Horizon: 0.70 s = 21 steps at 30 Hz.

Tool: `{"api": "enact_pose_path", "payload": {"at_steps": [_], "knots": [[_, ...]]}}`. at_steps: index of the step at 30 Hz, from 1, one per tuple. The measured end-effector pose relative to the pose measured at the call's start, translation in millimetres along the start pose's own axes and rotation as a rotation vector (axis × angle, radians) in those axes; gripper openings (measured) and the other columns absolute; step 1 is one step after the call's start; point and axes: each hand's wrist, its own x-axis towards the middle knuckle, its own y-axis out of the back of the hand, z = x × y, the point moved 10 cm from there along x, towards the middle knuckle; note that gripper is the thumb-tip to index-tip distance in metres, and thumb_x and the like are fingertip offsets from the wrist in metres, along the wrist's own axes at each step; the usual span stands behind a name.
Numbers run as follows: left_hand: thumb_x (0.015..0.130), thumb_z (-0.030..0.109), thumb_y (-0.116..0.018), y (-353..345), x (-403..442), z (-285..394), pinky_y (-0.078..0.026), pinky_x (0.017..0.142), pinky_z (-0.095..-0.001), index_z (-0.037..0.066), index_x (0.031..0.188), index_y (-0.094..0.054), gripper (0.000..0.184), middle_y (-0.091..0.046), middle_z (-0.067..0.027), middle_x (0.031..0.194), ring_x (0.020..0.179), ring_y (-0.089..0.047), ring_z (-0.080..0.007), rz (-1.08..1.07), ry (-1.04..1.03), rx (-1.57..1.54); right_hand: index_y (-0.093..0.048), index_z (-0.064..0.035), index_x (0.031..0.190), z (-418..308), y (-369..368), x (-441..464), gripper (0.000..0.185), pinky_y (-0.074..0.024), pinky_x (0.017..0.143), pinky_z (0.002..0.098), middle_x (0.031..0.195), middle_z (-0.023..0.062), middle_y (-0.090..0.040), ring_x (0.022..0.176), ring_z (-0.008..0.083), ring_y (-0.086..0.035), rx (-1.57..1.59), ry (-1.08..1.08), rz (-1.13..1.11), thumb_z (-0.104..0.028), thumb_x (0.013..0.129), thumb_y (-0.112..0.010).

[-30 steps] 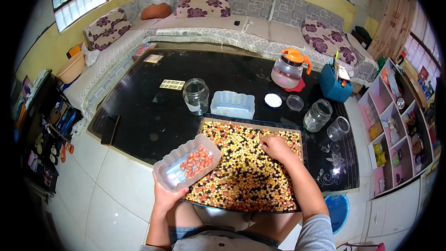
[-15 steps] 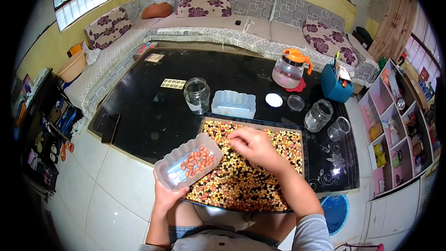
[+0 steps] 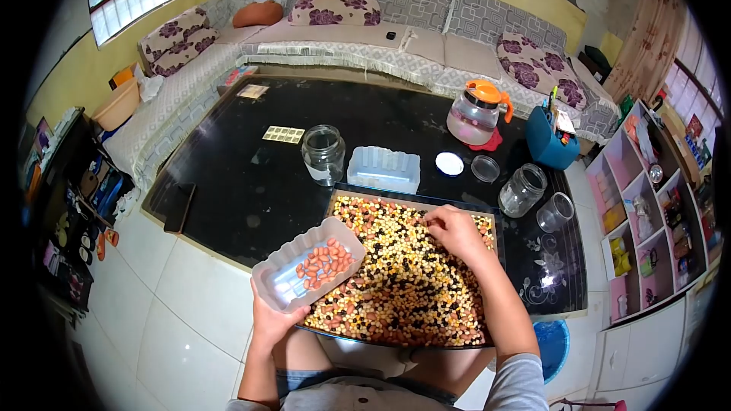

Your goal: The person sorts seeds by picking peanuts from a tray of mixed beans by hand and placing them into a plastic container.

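Right hand [image 3: 457, 234]: shifted from tub side to tray [image 3: 415, 201], right of centre; finger closure unclear | Left hand [image 3: 274, 324]: clamped on plastic tub [image 3: 283, 280], peanuts [image 3: 327, 262] inside

No text, label, brand, number or sign is legible.
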Motion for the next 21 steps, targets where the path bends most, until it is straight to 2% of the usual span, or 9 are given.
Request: {"api": "enact_pose_path", "payload": {"at_steps": [1,3,7,11,16,21], "knots": [[0.051,0.017,-0.086,-0.1,-0.2,0.8,-0.04,0.093,-0.035,0.001,0.122,-0.027,0.094,-0.045,-0.0133,0.113,0.106,-0.049,-0.0226,0.005,0.01,-0.006,-0.064,-0.0074,0.092,8.4,2.0,-0.9,0.017,-0.0492,0.074,0.0363,0.091,0.0115,-0.062,0.083,0.029,-0.061,-0.001,-0.001,0.0,-0.013,0.076,-0.062],[0.051,0.017,-0.086,-0.1,-0.5,0.9,-0.04,0.093,-0.0349,0.001,0.122,-0.027,0.094,-0.045,-0.0133,0.113,0.106,-0.049,-0.0227,0.006,0.007,-0.005,-0.065,-0.0082,0.094,37.4,-5.8,-4.4,0.02,-0.0492,0.075,0.0362,0.091,0.0123,-0.063,0.084,0.029,-0.061,-0.105,-0.168,-0.101,-0.016,0.075,-0.063],[0.05,0.019,-0.087,1.2,-0.5,0.7,-0.04,0.093,-0.0349,0.001,0.122,-0.027,0.095,-0.045,-0.0136,0.113,0.106,-0.049,-0.0229,0.004,0.0,0.02,-0.066,-0.0089,0.093,63.2,-29.3,-3.5,0.02,-0.048,0.075,0.0385,0.086,0.0137,-0.064,0.08,0.0296,-0.061,-0.157,-0.081,-0.084,-0.018,0.075,-0.064],[0.05,0.021,-0.087,2.9,0.0,-4.6,-0.04,0.093,-0.0349,0.001,0.122,-0.027,0.096,-0.045,-0.0137,0.113,0.106,-0.049,-0.0229,0.007,0.0,0.047,-0.066,-0.0085,0.088,62.8,-34.1,-2.3,0.016,-0.0474,0.075,0.0381,0.084,0.0137,-0.064,0.08,0.0295,-0.061,-0.225,-0.095,-0.096,-0.017,0.074,-0.065],[0.05,0.021,-0.087,2.9,-0.5,-7.5,-0.04,0.093,-0.035,0.001,0.122,-0.027,0.096,-0.045,-0.0137,0.113,0.106,-0.048,-0.0229,0.003,0.004,0.017,-0.063,-0.0062,0.076,68.3,-43.7,-4.3,0.007,-0.0467,0.072,0.0376,0.079,0.0124,-0.063,0.075,0.0279,-0.061,-0.122,-0.081,-0.137,-0.012,0.074,-0.062],[0.05,0.019,-0.087,1.9,0.3,-4.1,-0.04,0.093,-0.0351,0.001,0.122,-0.027,0.095,-0.045,-0.0138,0.114,0.107,-0.048,-0.0229,-0.001,0.002,0.032,-0.063,-0.0057,0.076,47.2,-36.2,-4.5,0.007,-0.0475,0.072,0.038,0.076,0.0118,-0.063,0.074,0.0275,-0.062,-0.094,-0.045,-0.124,-0.012,0.074,-0.06]]}}
